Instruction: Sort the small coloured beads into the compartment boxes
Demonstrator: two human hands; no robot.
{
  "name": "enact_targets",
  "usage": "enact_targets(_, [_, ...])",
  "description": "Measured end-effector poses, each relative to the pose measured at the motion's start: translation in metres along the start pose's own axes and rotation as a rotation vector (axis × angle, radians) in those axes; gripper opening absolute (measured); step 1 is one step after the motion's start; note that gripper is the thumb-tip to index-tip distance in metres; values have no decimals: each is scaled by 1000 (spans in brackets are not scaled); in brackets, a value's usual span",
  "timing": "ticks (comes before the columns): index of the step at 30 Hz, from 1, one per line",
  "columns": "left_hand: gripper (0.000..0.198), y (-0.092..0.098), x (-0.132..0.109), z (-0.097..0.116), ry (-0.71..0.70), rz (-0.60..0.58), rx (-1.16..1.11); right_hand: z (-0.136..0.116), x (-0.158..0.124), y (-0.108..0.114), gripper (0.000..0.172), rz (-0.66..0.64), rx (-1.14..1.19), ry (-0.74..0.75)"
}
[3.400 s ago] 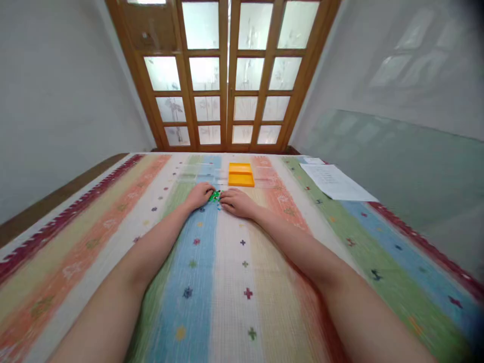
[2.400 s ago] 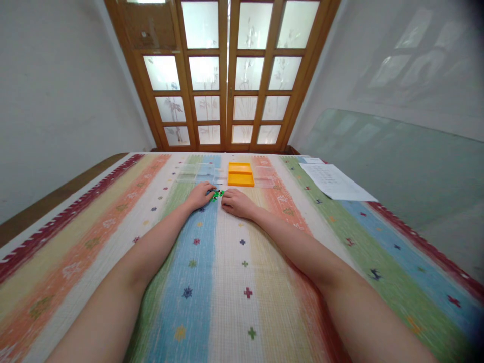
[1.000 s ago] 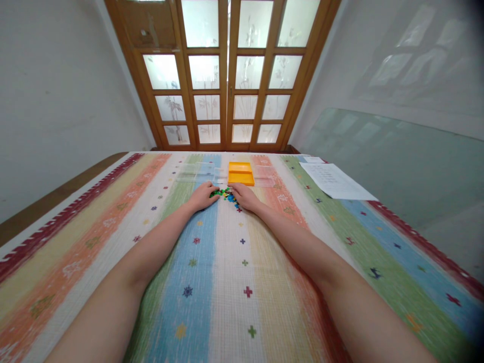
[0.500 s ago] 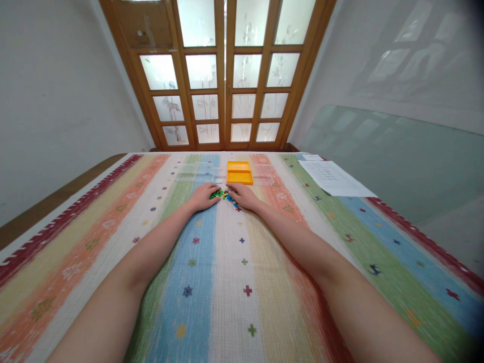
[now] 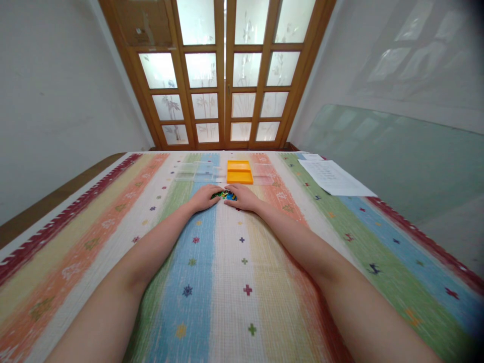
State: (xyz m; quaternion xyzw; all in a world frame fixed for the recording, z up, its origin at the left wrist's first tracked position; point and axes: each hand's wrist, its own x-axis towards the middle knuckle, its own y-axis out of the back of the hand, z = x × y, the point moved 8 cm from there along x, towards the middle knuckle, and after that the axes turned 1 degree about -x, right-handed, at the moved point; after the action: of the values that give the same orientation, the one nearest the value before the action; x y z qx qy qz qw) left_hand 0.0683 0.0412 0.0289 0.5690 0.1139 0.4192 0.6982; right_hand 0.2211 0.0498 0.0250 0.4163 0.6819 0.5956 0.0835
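Note:
A small heap of tiny coloured pieces (image 5: 226, 195), green, yellow and blue, lies on the striped tablecloth between my two hands. My left hand (image 5: 205, 197) curves around its left side, thumb and fingers apart. From the right, my right hand (image 5: 241, 196) cups the blue pieces, its thumb also spread from the fingers. Both hands touch the heap without gripping it, and their fingertips nearly meet on its far side. The kind of piece is too small to tell, and part of the heap is hidden under the fingers.
Just beyond my hands stands an open yellow box (image 5: 239, 177) with two halves. Clear plastic trays (image 5: 194, 172) lie left of it, another clear piece (image 5: 263, 174) right of it. Printed paper (image 5: 335, 178) rests at the table's right edge. Wooden glazed doors (image 5: 226, 91) stand behind.
My right hand has turned inward and its thumb now lies along the near side of the heap. The pieces are drawn closer together. My left hand has hardly moved.

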Motion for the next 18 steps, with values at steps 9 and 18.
enact_targets(9, [40,8,-3,-12,107,51,71,5,-7,11,75,-93,49,76])
enact_targets(18, [36,27,-11,-37,319,115,158,11,-5,10,63,-105,-54,34])
